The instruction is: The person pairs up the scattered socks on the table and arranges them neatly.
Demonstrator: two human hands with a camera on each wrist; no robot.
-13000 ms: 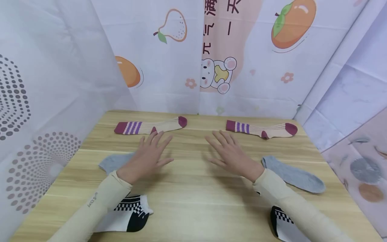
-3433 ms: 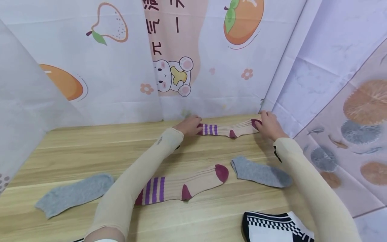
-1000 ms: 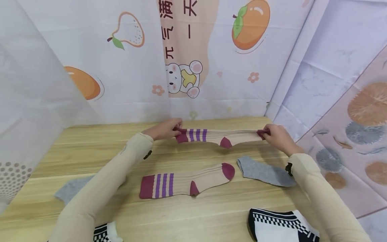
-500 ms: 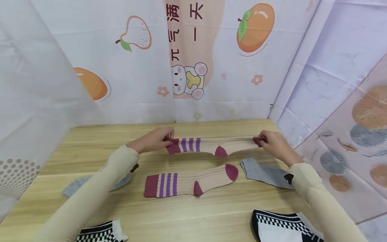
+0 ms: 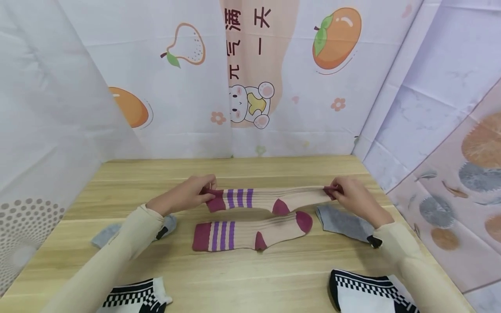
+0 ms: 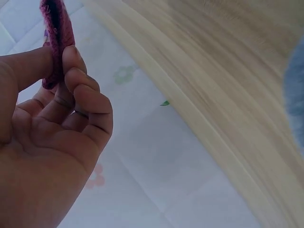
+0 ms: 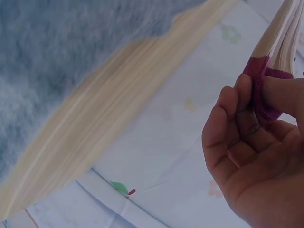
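A cream sock (image 5: 266,200) with purple stripes and maroon ends is stretched between both hands, just above the table. My left hand (image 5: 185,194) pinches its maroon cuff; in the left wrist view the thumb and fingers of the left hand (image 6: 61,128) press on the cuff (image 6: 58,42). The maroon toe is pinched by my right hand (image 5: 357,198), and the right wrist view shows the right hand (image 7: 256,147) gripping the toe (image 7: 259,71). A matching striped sock (image 5: 250,234) lies flat on the table, right below the held one.
Grey socks lie at left (image 5: 105,235) and right (image 5: 344,222), partly behind the arms. Black-and-white checkered socks lie near the front at left (image 5: 135,298) and right (image 5: 364,291). The wooden table (image 5: 250,278) meets printed curtains at the back (image 5: 188,130) and sides.
Both hands have brought the stretched striped sock from the back of the table toward the front, closer to the matching sock. The head view has shifted slightly left.
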